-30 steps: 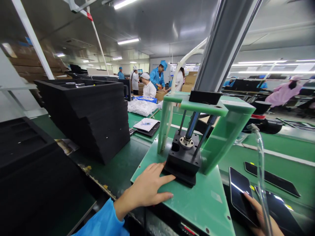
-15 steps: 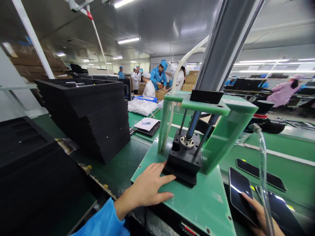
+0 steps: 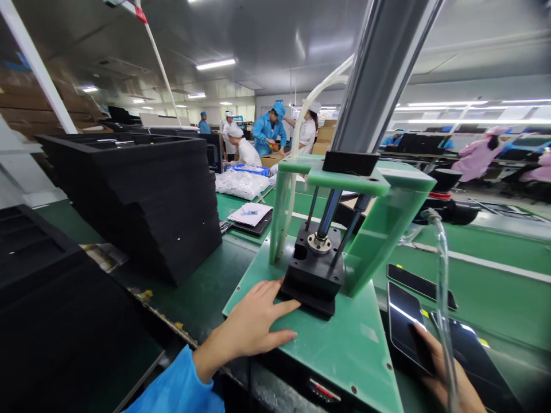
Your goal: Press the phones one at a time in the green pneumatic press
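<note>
My left hand (image 3: 249,324) lies flat with fingers spread on the green base plate (image 3: 344,355) of a small press, its fingertips touching the black press block (image 3: 312,281). A grey column (image 3: 379,69) rises from the press's green frame (image 3: 374,189). My right hand (image 3: 443,373) rests at the lower right with its fingers on a glossy black phone-like slab (image 3: 402,330); a clear hose (image 3: 443,304) crosses in front of it.
Stacks of black foam trays (image 3: 142,195) stand on the left. More black slabs (image 3: 419,282) lie on the green conveyor belt (image 3: 491,264). A bag of white parts (image 3: 241,184) and several people in blue and white coats (image 3: 267,132) are further back.
The view has shifted slightly left and down. The slab on the belt has travelled left, closer to the press. Both hands keep their places.
</note>
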`<state>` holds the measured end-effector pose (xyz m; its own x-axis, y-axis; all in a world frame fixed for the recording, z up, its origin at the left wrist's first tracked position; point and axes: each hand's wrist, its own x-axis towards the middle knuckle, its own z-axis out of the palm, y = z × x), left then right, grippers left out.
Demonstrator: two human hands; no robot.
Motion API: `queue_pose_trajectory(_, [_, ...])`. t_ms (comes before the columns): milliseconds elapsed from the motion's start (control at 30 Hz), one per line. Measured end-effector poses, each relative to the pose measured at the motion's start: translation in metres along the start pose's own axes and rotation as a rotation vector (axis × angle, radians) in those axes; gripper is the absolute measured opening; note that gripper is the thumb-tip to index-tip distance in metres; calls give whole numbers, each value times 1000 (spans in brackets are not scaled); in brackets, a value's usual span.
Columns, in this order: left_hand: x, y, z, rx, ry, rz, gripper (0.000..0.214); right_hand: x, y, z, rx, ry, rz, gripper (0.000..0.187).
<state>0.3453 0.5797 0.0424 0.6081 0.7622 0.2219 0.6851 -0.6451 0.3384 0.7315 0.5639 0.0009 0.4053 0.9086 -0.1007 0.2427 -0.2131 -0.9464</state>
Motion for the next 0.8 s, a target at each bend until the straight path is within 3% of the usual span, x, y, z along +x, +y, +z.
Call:
queue_pose_trajectory(100, [0,0,-1,30,-5,15,54,-5,-15,5,68,45,81,25])
queue_pose_trajectory(167, [0,-1,0,60,-1,32,53,-12,-15,5,65,27,-2,24])
queue_pose_trajectory(267, [-1,-3,2,103,21,63,51,-31,-12,0,13,-31,-165,39])
queue_pose_trajectory(367, [-1,-6,6,130,44,89,50,-46,-13,-3,-11,-19,-168,44])
queue_pose_trajectory(500, [-1,-9,9,135,71,97,49,-40,-15,0,73,7,-96,39])
queue_pose_trajectory(667, [-1,-9,9,122,85,92,49,-6,-10,13,315,23,185,30])
queue_pose_trajectory(800, [-1,-9,9,126,69,93,49,6,-6,16,384,6,280,31])
